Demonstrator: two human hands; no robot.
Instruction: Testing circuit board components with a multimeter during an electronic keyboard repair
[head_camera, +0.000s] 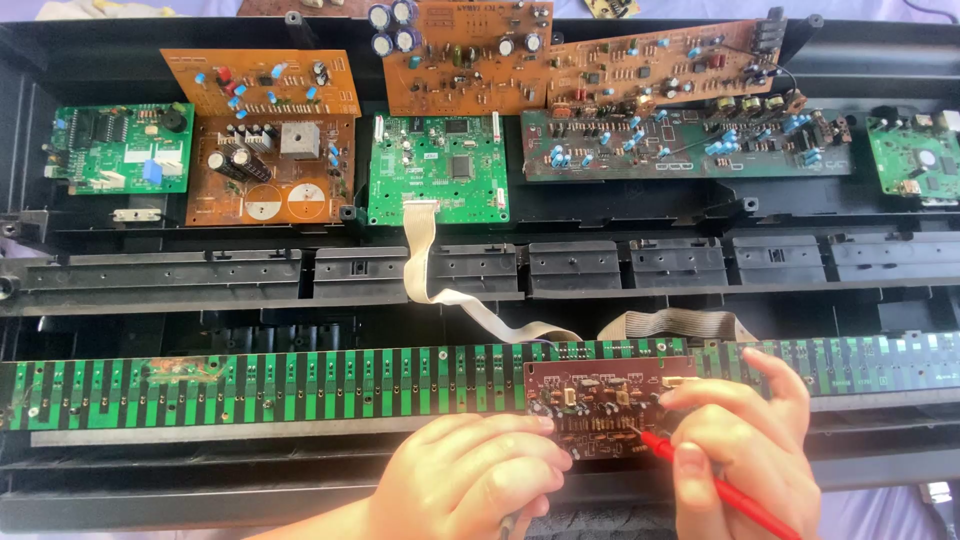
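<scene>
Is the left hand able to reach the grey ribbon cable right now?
Probably yes. The left hand rests at the small brown circuit board, and the grey ribbon cable lies just beyond the long green board, uncovered, with nothing standing between them.

Landmark: dark red circuit board (608, 405); I place each item against it.
Lower left corner of that board: hidden under my left hand (470, 480).
Red probe (720, 490), lower right of it: rear end cut off by the bottom edge.
Thin tool (508, 525) below it: mostly out of view.
Green board (915, 158), far upper right: cut by the right edge.
Component markings: too small to tell.
</scene>
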